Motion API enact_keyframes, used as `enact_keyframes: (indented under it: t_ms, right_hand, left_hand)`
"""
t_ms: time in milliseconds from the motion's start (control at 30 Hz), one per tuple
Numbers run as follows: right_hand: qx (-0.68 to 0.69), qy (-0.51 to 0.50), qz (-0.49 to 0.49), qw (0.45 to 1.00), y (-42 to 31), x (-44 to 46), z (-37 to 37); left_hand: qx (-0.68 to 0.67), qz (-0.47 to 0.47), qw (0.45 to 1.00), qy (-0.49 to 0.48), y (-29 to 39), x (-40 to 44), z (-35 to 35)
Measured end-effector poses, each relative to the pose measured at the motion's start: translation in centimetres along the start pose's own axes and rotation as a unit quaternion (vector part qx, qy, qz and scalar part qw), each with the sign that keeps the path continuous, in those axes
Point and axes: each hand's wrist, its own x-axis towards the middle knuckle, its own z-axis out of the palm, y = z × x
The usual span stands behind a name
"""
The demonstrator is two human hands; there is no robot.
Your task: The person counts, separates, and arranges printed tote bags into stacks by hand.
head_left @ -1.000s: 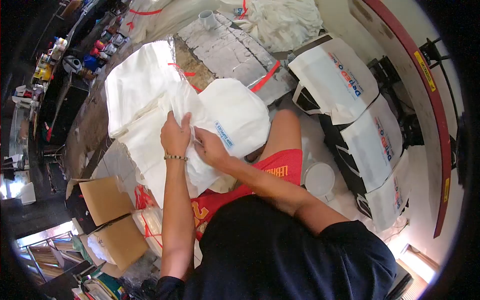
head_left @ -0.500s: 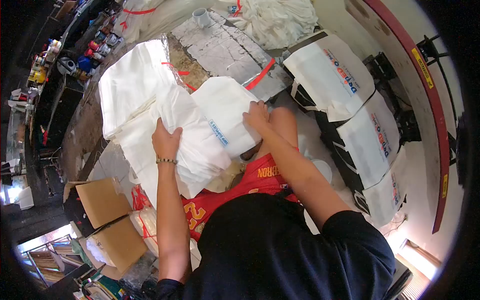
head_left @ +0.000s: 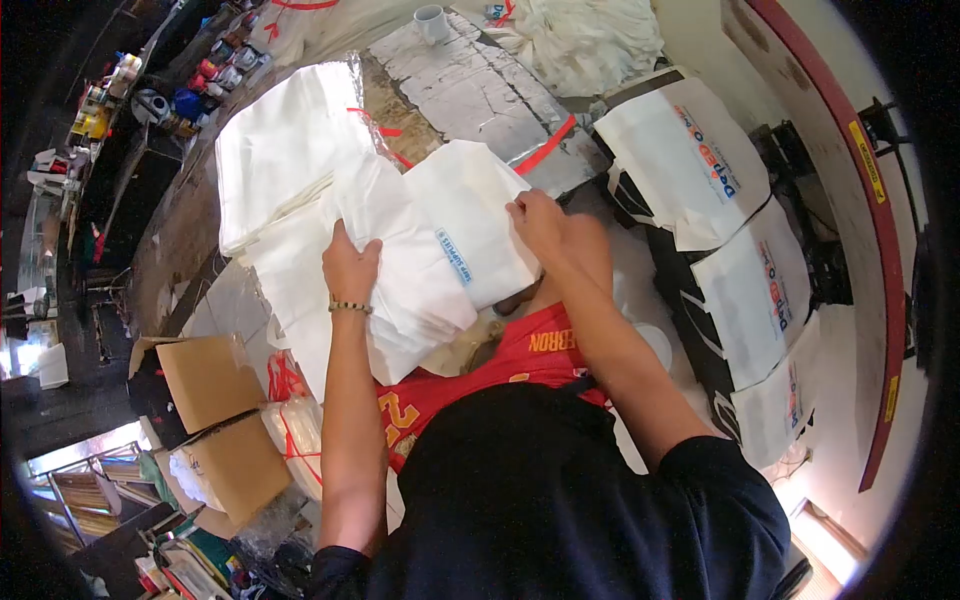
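A stack of white fabric bags (head_left: 300, 140) lies before me, its front part draped loosely over the lap. My left hand (head_left: 350, 268) rests on this loose white fabric, thumb apart from the fingers; some fingers are hard to see. Right of it lies a flat white bag (head_left: 465, 200) with a blue printed label (head_left: 454, 257) near its lower left. My right hand (head_left: 537, 225) pinches the right edge of that labelled bag, fingers curled, beside my bent knee.
Silver sheeting (head_left: 480, 85) with red tape covers the worktop, and a white mug (head_left: 431, 24) stands on it. Printed white bags (head_left: 685, 165) lie on black racks at right. Cardboard boxes (head_left: 210, 395) stand lower left. Paint containers (head_left: 215, 75) line the upper left.
The view has shifted, so the scene sits slightly further right and higher. Both hands stay at about the same places on the bags.
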Motion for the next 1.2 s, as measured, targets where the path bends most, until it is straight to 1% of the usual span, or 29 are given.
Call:
enact_keyframes:
  t_ms: [67,133,200,233,267,333,367,467,533,567,600,633,667,767,867,1000,1067,1100,1167,1200]
  right_hand:
    - [0.041,-0.044,0.009,0.998,-2.3,-0.6,-0.3]
    - [0.177,-0.133,0.002,0.975,-6.1,-1.6,-0.4]
    - [0.236,-0.136,-0.102,0.957,-10.2,-3.5,1.8]
    - [0.210,-0.104,-0.148,0.961,-12.3,-4.8,3.6]
    - [0.181,-0.071,-0.193,0.962,-14.0,-5.9,5.3]
    - [0.152,-0.085,-0.164,0.971,-16.0,-6.5,6.6]
    - [0.143,-0.117,-0.152,0.971,-16.1,-6.5,6.3]
    - [0.244,-0.290,-0.140,0.915,-13.3,-4.1,5.4]
    - [0.297,-0.189,0.010,0.936,-11.1,-3.4,2.4]
    - [0.105,-0.044,-0.016,0.993,-6.6,-2.4,4.7]
    - [-0.091,0.102,-0.041,0.990,-2.0,-1.5,7.2]
    - [-0.102,0.053,0.051,0.992,-0.5,-1.1,5.6]
    - [-0.111,0.004,0.144,0.983,0.6,-1.1,4.1]
    - [-0.062,-0.031,0.088,0.994,4.4,-1.0,4.2]
    - [0.008,0.013,0.089,0.996,5.2,-1.1,4.7]
    - [0.036,-0.027,0.111,0.993,5.5,-0.4,4.7]
    - [0.059,-0.060,0.114,0.990,4.9,0.1,4.2]
    - [0.124,-0.070,0.081,0.987,4.2,0.3,3.7]
    - [0.253,-0.094,0.014,0.963,1.8,-0.2,2.7]
    - [0.296,-0.111,0.006,0.949,-0.3,-0.7,1.9]
  left_hand:
    - [0.004,-0.005,1.000,-0.003,0.4,0.0,-0.2]
    - [0.011,-0.019,1.000,-0.010,0.7,0.0,-0.2]
    - [0.002,-0.009,1.000,0.007,1.0,0.2,0.1]
    - [-0.003,-0.002,1.000,0.014,1.1,0.3,0.3]
    - [0.029,-0.016,0.999,0.008,2.3,0.2,-0.1]
    - [0.091,-0.043,0.995,-0.002,5.3,-0.1,-1.4]
    - [0.092,-0.035,0.995,-0.010,4.4,0.0,-1.5]
    - [0.022,0.003,1.000,0.002,-0.5,0.7,-0.3]
    - [0.029,0.000,1.000,0.009,0.0,0.4,-0.4]
    - [0.031,0.001,0.999,0.014,0.4,0.3,-0.5]
    - [0.034,0.000,0.999,0.019,0.6,0.1,-0.6]
    - [0.027,0.005,0.999,0.017,0.4,0.1,-0.4]
    - [0.020,0.009,1.000,0.014,0.1,0.3,-0.1]
    - [0.023,-0.002,1.000,-0.004,0.6,0.3,-0.1]
    - [0.037,-0.007,0.999,0.001,0.9,0.1,-0.2]
    - [0.029,-0.005,1.000,0.001,0.1,0.3,-0.1]
    - [0.018,-0.024,0.999,-0.012,0.3,0.2,-0.1]
    - [0.012,-0.034,0.999,-0.016,0.5,0.3,-0.2]
    - [0.003,-0.021,1.000,-0.005,0.3,0.3,0.2]
    - [0.000,-0.015,1.000,0.002,0.1,0.3,0.3]
